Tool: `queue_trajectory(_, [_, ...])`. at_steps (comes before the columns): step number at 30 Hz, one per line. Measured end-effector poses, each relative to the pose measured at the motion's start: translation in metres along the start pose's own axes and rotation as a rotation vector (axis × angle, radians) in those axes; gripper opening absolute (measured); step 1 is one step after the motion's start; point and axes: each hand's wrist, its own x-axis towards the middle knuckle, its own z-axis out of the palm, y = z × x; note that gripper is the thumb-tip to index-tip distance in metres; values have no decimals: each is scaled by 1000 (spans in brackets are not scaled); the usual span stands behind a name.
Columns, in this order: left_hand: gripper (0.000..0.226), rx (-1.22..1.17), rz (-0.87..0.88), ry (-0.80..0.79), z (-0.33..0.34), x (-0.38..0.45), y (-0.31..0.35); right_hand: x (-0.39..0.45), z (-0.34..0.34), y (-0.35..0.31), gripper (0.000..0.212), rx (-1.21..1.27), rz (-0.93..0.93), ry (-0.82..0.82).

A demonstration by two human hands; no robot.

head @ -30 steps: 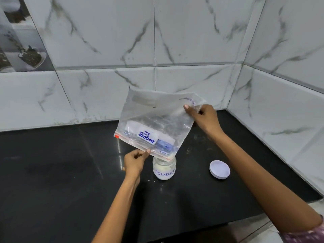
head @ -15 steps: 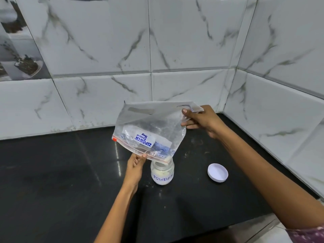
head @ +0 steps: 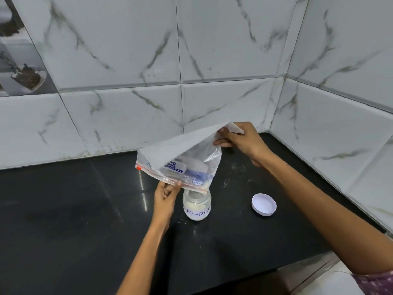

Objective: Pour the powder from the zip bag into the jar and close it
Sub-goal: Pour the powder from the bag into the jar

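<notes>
A clear zip bag [head: 180,154] hangs upside down over an open glass jar [head: 197,207] labelled POWDER, which holds white powder. The bag's zip mouth rests at the jar's opening. My left hand [head: 167,193] pinches the zip edge just left of the jar. My right hand [head: 240,139] grips the bag's bottom corner, raised up and to the right. A little white powder clings inside the bag near the mouth. The jar's white lid [head: 264,204] lies on the counter to the right of the jar.
The black counter [head: 74,209] runs into a corner of white marble tiles at the back and right. Faint powder smudges mark the counter behind the jar. The counter's front edge lies near the bottom right.
My right hand has lifted the bag's bottom corner higher, so the bag now folds over and slopes down steeply toward the jar. My left hand stays on the zip edge.
</notes>
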Motion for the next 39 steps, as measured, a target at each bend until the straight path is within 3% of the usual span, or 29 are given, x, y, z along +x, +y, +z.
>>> queue_trajectory(6, [15,41,-41,37,3,-3,-7,1,7,2,16,52,29,32])
queue_trajectory(11, [16,68,-43,26,2,-1,-9,4,10,1,16,86,44,32])
queue_trajectory(17, [40,159,-2,-65,4,6,-5,8,6,-1,18,60,31,15])
queue_trajectory(20, [30,174,13,-96,5,5,-3,7,4,0,21,2,22,1])
queue_trajectory(31, [19,339,101,30,8,3,-3,-3,19,-3,19,-67,-46,-102])
queue_trajectory(35, [32,472,59,60,8,0,-7,-3,15,-1,20,-83,-53,-61])
queue_trajectory(39, [15,482,40,75,3,1,-20,-4,13,3,20,-115,-54,-37])
